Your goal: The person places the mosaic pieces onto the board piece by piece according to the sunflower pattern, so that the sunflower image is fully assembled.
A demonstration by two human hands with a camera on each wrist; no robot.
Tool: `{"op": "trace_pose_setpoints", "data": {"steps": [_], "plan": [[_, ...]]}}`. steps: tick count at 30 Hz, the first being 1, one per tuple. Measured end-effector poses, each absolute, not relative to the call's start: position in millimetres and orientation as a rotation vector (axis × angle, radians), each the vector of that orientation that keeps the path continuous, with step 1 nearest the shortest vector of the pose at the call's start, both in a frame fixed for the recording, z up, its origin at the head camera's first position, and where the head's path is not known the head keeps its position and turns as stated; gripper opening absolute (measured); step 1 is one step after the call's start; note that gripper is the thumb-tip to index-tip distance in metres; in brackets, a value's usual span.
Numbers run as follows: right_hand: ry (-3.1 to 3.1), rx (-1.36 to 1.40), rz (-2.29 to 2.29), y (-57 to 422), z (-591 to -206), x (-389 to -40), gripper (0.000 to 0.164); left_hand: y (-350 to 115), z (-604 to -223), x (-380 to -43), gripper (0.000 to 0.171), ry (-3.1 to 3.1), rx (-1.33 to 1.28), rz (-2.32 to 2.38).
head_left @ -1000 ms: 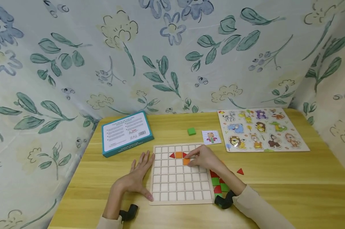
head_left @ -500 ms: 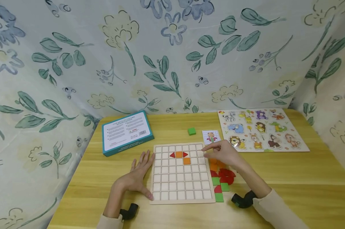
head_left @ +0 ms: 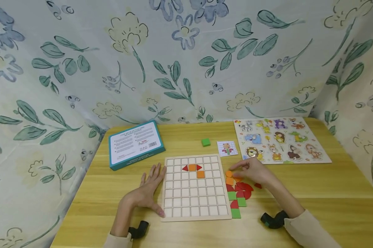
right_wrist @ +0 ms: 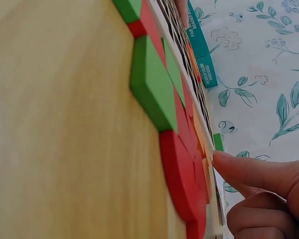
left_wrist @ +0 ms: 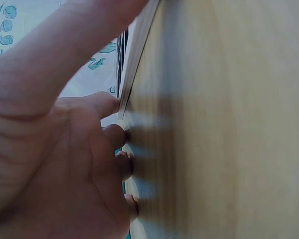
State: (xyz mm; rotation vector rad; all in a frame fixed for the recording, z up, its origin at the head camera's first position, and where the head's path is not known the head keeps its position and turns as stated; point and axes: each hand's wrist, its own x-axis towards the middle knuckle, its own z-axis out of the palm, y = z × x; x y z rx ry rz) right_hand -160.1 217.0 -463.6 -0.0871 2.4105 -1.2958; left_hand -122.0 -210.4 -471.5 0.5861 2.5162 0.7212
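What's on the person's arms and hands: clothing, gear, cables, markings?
Left hand and right hand: bare, no gloves. Long beige sleeves: left sleeve, right sleeve. Each wrist carries a black, angular device: left device, right device, the right one with a small green mark. No cables visible.

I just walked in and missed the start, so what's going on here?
A person's left hand rests spread along the left edge of a wooden grid board. Two orange squares and two red triangles sit on it. The right hand is at the loose orange pieces beside the board; whether it pinches one isn't clear. A small picture card lies beyond the board.
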Motion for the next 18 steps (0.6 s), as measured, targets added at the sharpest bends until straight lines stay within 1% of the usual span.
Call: {"op": "trace_pose_setpoints", "data": {"steps": [8,18], "plan": [[2.439,-0.073,-1.287,209.4,-472.6,-167.1,0.021,-209.8,-472.3,-123.2,0.157,2.512,0.583,0.722],[2.454,-0.029,-1.284,206.1,-469.0,-168.2,0.026,-209.8,-472.4,-122.7,0.157,2.512,0.579,0.707]]}}
